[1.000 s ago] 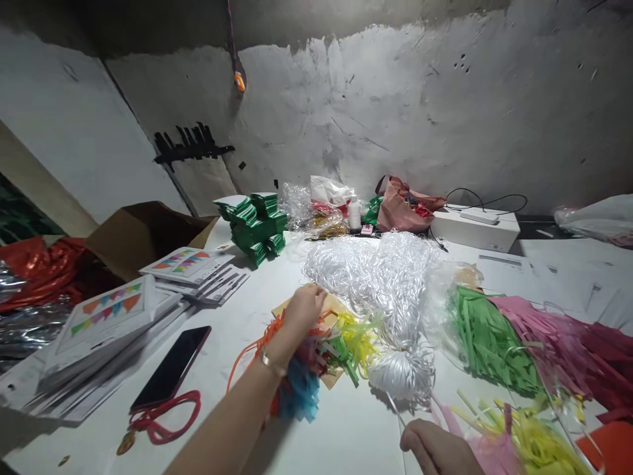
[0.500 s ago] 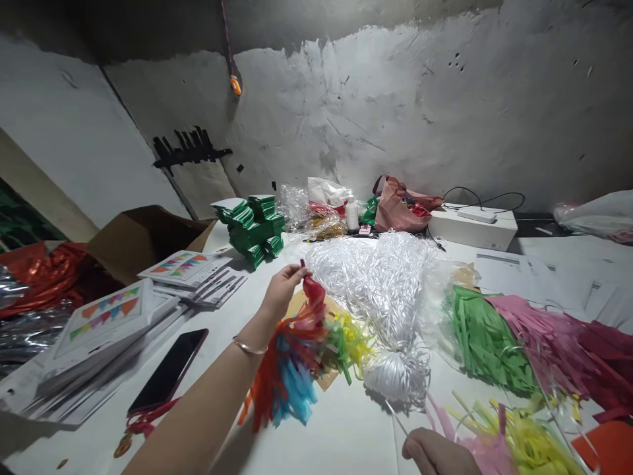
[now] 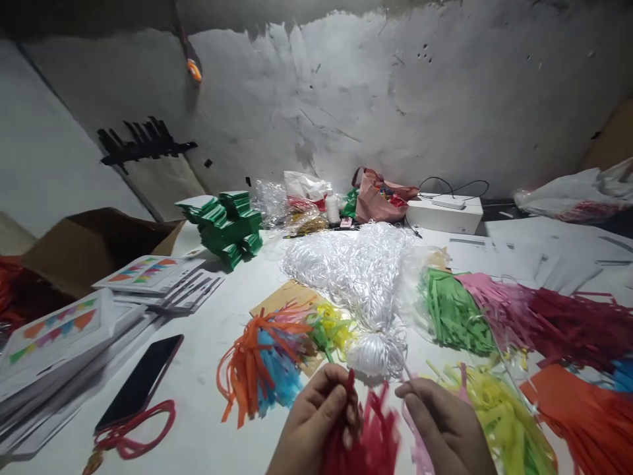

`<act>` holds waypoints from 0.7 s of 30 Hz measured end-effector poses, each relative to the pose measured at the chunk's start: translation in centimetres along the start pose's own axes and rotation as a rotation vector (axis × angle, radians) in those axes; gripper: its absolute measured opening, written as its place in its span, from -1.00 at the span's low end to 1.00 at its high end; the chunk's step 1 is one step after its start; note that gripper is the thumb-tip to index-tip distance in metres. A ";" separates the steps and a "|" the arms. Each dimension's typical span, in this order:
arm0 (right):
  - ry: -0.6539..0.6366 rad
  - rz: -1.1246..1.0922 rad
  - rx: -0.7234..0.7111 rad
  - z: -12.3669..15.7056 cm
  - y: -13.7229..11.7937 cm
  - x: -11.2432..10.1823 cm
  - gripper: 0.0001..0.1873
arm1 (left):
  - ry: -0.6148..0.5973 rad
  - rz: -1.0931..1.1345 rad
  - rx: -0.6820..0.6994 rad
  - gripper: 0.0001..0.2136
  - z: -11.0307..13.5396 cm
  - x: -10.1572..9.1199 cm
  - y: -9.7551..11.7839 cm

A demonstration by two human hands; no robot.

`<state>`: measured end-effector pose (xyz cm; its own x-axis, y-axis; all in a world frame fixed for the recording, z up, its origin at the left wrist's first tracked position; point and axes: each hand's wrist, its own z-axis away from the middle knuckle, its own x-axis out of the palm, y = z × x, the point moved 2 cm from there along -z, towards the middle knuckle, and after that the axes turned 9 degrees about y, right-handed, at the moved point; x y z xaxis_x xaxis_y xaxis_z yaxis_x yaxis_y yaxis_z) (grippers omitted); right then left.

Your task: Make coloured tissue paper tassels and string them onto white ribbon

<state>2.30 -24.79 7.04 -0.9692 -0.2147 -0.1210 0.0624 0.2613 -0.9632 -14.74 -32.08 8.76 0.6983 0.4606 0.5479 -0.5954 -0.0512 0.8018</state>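
Note:
My left hand (image 3: pixel 314 422) is closed on the top of a red paper tassel (image 3: pixel 368 442), held low at the near edge of the white table (image 3: pixel 198 356). My right hand (image 3: pixel 438 422) sits beside it, fingers pinched on a thin white ribbon strand (image 3: pixel 406 375) that leads up to a white ribbon bundle (image 3: pixel 361 290). Just beyond my hands lie orange and blue tassels (image 3: pixel 262 363) and yellow-green ones (image 3: pixel 331 330) on a brown card.
Green (image 3: pixel 452 313), pink (image 3: pixel 494 297), dark red (image 3: pixel 568 323), yellow (image 3: pixel 494 409) and orange (image 3: pixel 583 415) tassels lie at right. A phone (image 3: pixel 141 382) with red lanyard, printed card packs (image 3: pixel 59 330), a cardboard box (image 3: pixel 93 241), green stacks (image 3: pixel 225 221), a white box (image 3: pixel 442 214) and bags lie left and behind.
My left hand lifted the red tassel out of the pile and brought it down close to me, next to my right hand. The view shifted right.

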 end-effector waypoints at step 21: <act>-0.380 -0.528 0.330 -0.2 1.3 1.8 -0.68 | 0.105 -0.035 -0.181 -0.60 1.5 0.2 -6.7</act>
<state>0.61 -24.64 5.61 -0.7443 -0.5610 0.3623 -0.2637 -0.2516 -0.9312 -10.02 -33.02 3.80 0.6801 0.5496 0.4851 -0.6397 0.1218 0.7589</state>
